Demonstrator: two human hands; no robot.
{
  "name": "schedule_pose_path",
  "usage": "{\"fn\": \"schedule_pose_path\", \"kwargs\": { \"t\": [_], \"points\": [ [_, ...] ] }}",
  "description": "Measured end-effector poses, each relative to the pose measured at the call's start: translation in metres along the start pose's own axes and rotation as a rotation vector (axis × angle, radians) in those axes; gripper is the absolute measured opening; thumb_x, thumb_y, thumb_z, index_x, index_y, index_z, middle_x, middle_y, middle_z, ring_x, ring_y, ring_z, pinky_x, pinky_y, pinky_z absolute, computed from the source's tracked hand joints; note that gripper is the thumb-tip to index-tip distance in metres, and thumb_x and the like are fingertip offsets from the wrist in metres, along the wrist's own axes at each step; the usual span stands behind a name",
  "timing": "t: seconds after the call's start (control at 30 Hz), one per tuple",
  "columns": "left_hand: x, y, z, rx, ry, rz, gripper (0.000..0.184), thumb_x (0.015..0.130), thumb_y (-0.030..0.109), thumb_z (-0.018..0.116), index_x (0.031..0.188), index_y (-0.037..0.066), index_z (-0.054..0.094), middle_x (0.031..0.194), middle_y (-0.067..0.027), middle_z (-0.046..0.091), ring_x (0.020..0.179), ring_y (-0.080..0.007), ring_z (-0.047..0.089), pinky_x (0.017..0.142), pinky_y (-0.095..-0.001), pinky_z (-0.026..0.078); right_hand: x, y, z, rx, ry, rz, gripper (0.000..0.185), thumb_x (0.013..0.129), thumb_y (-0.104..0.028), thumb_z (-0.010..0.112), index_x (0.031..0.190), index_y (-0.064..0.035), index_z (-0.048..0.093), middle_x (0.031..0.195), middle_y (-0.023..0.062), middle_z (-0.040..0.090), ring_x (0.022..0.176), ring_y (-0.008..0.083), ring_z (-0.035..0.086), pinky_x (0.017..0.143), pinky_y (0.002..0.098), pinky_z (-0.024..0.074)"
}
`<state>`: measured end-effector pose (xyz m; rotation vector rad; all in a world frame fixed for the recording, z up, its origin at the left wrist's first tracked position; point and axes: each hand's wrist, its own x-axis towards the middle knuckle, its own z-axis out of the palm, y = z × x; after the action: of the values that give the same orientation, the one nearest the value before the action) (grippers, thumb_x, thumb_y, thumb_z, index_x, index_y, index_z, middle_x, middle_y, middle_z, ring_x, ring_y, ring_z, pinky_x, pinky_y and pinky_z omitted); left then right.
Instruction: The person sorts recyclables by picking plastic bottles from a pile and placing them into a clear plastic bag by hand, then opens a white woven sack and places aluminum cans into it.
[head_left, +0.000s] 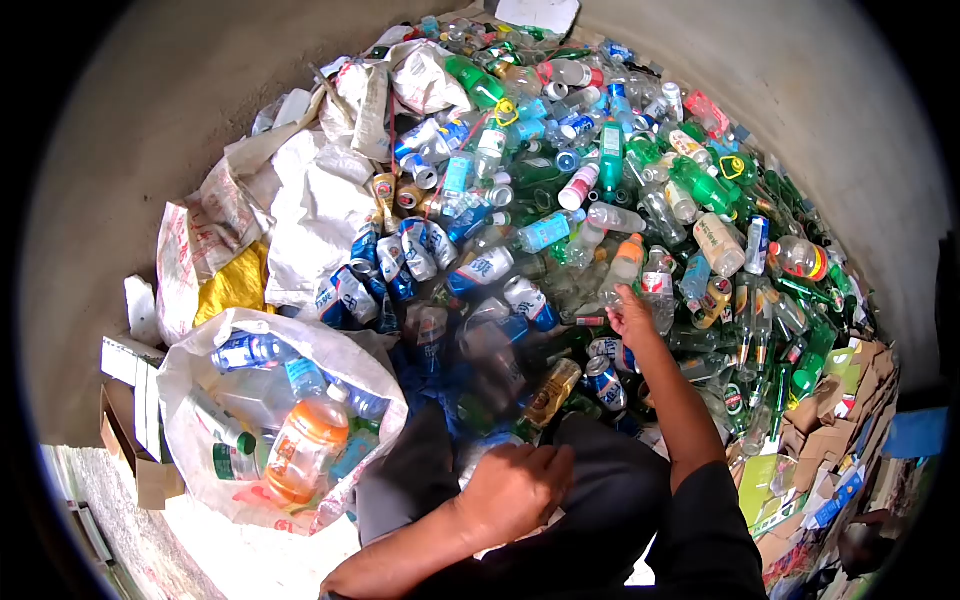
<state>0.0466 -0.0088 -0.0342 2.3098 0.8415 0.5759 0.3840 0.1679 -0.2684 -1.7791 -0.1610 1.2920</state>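
The right hand [630, 315] reaches out over the heap, its grip clamped on the lower end of a clear plastic bottle with an orange upper part [626, 262], which stands tilted among the other bottles. Just beside it is a clear plastic bottle with a red-and-white label [658, 287]. The left hand [515, 490] is curled, knuckles up, above the person's lap; whether that grip is fully together or has something inside cannot be told. Near it lies a gold metal can [552, 393], with blue-and-white crushed metal cans [480, 270] farther up the heap. At the person's left sits a wide-mouthed white plastic sack [225, 500], containing a large clear bottle with an orange cap and label [310, 450]. Beyond the sack is a shiny yellow sheet [235, 285], and flattened brown cardboard [815, 420] is piled at the right
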Motion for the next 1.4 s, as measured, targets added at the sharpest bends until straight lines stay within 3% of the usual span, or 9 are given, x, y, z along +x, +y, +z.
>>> {"fn": "schedule_pose_path", "kwargs": {
  "t": [0.3, 0.47, 0.6, 0.7, 0.87, 0.93, 1.07, 1.27, 1.4],
  "points": [
    [-0.077, 0.010, -0.082, 0.118, 0.459, -0.237, 0.023, 0.080, 0.010, 0.073, 0.101, 0.001, 0.068, 0.080, -0.0145, 0.066, 0.071, -0.0345, 0.066, 0.064, -0.0416, 0.053, -0.113, -0.009, -0.030, -0.175, -0.210, -0.141, 0.043, 0.080, -0.045, 0.075, 0.105, -0.0125, 0.062, 0.079, 0.0048, 0.066, 0.059, 0.0097, 0.054, 0.051, 0.0220, 0.0406],
    [-0.183, 0.023, -0.122, 0.354, 0.502, -0.444, 0.031, 0.076, 0.005, 0.075, 0.106, 0.001, 0.069, 0.097, -0.0168, 0.071, 0.089, -0.0342, 0.069, 0.076, -0.0410, 0.057, -0.187, -0.022, -0.006, -0.403, -0.344, -0.423, 0.035, 0.087, -0.042, 0.068, 0.085, -0.0068, 0.066, 0.065, 0.0002, 0.057, 0.053, 0.0082, 0.051, 0.049, 0.0226, 0.0389],
    [-0.257, 0.013, -0.122, 0.552, 0.325, -0.587, 0.053, 0.070, 0.012, 0.076, 0.120, 0.002, 0.063, 0.123, -0.0191, 0.063, 0.117, -0.0380, 0.058, 0.098, -0.0459, 0.049, -0.261, -0.041, 0.038, -0.591, -0.547, -0.514, 0.034, 0.088, -0.036, 0.065, 0.088, -0.0022, 0.067, 0.064, 0.0001, 0.056, 0.053, 0.0078, 0.048, 0.051, 0.0222, 0.0374],
    [-0.288, 0.005, -0.115, 0.609, 0.274, -0.664, 0.050, 0.070, 0.011, 0.075, 0.118, 0.001, 0.063, 0.121, -0.0193, 0.063, 0.117, -0.0379, 0.058, 0.097, -0.0465, 0.049, -0.322, -0.042, 0.078, -0.725, -0.741, -0.643, 0.031, 0.090, -0.032, 0.064, 0.094, -0.0014, 0.068, 0.066, -0.0004, 0.057, 0.056, 0.0073, 0.050, 0.052, 0.0224, 0.0384],
    [-0.325, -0.018, -0.100, 0.625, 0.330, -0.689, 0.025, 0.070, -0.004, 0.064, 0.094, 0.001, 0.066, 0.084, -0.0118, 0.065, 0.087, -0.0309, 0.063, 0.076, -0.0397, 0.054, -0.390, -0.013, 0.142, -0.827, -1.147, -0.879, 0.033, 0.086, -0.021, 0.072, 0.105, 0.0045, 0.063, 0.077, 0.0011, 0.059, 0.069, 0.0085, 0.053, 0.063, 0.0265, 0.0454],
    [-0.331, -0.016, -0.098, 0.614, 0.383, -0.685, 0.020, 0.069, -0.005, 0.063, 0.088, 0.002, 0.066, 0.081, -0.0115, 0.064, 0.084, -0.0306, 0.063, 0.073, -0.0399, 0.054, -0.430, -0.009, 0.165, -0.927, -1.268, -0.814, 0.035, 0.084, -0.019, 0.073, 0.109, 0.0028, 0.064, 0.080, -0.0002, 0.061, 0.070, 0.0053, 0.053, 0.062, 0.0245, 0.0453],
    [-0.337, -0.007, -0.095, 0.588, 0.512, -0.658, 0.016, 0.069, -0.008, 0.062, 0.081, 0.002, 0.066, 0.080, -0.0120, 0.063, 0.080, -0.0310, 0.062, 0.070, -0.0398, 0.053, -0.457, 0.036, 0.208, -1.141, -1.313, -1.328, 0.041, 0.077, -0.033, 0.076, 0.095, 0.0015, 0.065, 0.078, 0.0160, 0.064, 0.071, 0.0324, 0.064, 0.069, 0.0405, 0.0510],
    [-0.344, 0.008, -0.095, 0.546, 0.530, -0.661, 0.017, 0.069, -0.010, 0.061, 0.081, 0.001, 0.065, 0.081, -0.0126, 0.063, 0.080, -0.0317, 0.062, 0.069, -0.0392, 0.053, -0.487, 0.094, 0.248, -1.429, -1.465, -1.195, 0.054, 0.079, -0.047, 0.069, 0.087, 0.0063, 0.071, 0.086, 0.0316, 0.067, 0.087, 0.0422, 0.069, 0.083, 0.0472, 0.0524],
    [-0.345, 0.008, -0.090, 0.526, 0.542, -0.636, 0.017, 0.068, -0.010, 0.061, 0.082, 0.001, 0.064, 0.081, -0.0123, 0.063, 0.080, -0.0312, 0.062, 0.069, -0.0392, 0.054, -0.502, 0.122, 0.264, -1.402, -1.426, -1.137, 0.051, 0.080, -0.045, 0.069, 0.086, 0.0063, 0.070, 0.085, 0.0288, 0.069, 0.086, 0.0417, 0.069, 0.080, 0.0470, 0.0539]
  ]
}}
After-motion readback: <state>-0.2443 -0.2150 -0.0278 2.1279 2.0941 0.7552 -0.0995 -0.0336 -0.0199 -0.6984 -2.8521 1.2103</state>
